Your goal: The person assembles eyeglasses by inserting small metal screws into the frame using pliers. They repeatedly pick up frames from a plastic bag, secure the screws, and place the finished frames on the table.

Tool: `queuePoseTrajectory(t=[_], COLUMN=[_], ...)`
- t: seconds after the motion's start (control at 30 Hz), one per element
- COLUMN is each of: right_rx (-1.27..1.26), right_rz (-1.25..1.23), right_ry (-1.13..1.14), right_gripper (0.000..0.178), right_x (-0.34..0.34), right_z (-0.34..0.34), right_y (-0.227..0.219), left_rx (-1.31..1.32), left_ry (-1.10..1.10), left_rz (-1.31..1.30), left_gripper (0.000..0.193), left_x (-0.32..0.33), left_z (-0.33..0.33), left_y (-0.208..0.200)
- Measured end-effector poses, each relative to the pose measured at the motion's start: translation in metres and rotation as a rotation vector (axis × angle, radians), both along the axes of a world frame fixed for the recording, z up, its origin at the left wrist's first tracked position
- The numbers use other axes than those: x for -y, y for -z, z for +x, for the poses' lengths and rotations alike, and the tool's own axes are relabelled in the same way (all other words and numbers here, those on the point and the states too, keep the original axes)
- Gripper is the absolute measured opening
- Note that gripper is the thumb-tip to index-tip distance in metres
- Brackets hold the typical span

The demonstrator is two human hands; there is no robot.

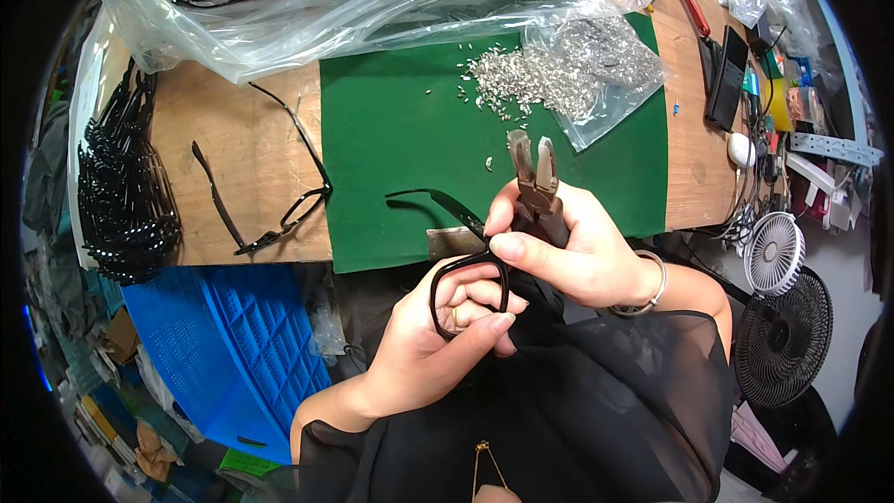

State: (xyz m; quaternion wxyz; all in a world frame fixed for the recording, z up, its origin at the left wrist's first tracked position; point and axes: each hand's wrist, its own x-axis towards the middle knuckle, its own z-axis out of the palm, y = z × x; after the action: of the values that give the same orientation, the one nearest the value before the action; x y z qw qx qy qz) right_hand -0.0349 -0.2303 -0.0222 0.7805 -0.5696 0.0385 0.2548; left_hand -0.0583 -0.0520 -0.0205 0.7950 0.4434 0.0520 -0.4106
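Observation:
Near the front edge of the table, my left hand (410,345) is closed around a black eyeglass frame (435,301), with one lens rim facing up. From its corner a thin black temple arm (452,205) sticks out over the green mat (391,126). My right hand (601,261) grips a pair of pliers (537,191), jaws pointing away from me and slightly apart, nothing between them. The thumb and a finger of that hand also touch the frame at the temple's hinge end. The frame's other side is hidden by my hands.
Small silvery metal pieces (503,77) lie heaped beside a clear bag (601,116) of them. Another black eyeglass frame (250,248) rests on the wood at left, near a black bundle (130,182). A blue crate (177,335) stands below; a phone (725,79) and fans (775,253) are right.

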Motion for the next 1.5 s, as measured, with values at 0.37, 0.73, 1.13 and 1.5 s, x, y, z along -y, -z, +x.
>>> queuePoseTrajectory(t=[0.37,0.73,1.13,1.5], right_rx=[0.056,-0.034,0.431,0.124], right_rz=[-0.101,-0.021,-0.512,-0.129], right_ry=[0.017,0.029,-0.141,-0.067], right_gripper=[0.012,0.016,0.019,0.017], right_x=[-0.003,-0.007,0.021,0.009], right_z=[0.000,-0.003,-0.007,0.000], right_y=[0.006,0.010,0.013,-0.009], left_rx=[0.252,0.178,-0.003,0.044], left_ry=[-0.039,-0.015,0.001,0.014], left_rz=[0.201,0.135,-0.064,-0.026], left_gripper=[0.038,0.041,0.041,0.040], left_x=[0.010,0.008,-0.019,-0.014], left_z=[-0.005,-0.004,0.001,-0.004], left_y=[0.010,0.008,-0.003,-0.004])
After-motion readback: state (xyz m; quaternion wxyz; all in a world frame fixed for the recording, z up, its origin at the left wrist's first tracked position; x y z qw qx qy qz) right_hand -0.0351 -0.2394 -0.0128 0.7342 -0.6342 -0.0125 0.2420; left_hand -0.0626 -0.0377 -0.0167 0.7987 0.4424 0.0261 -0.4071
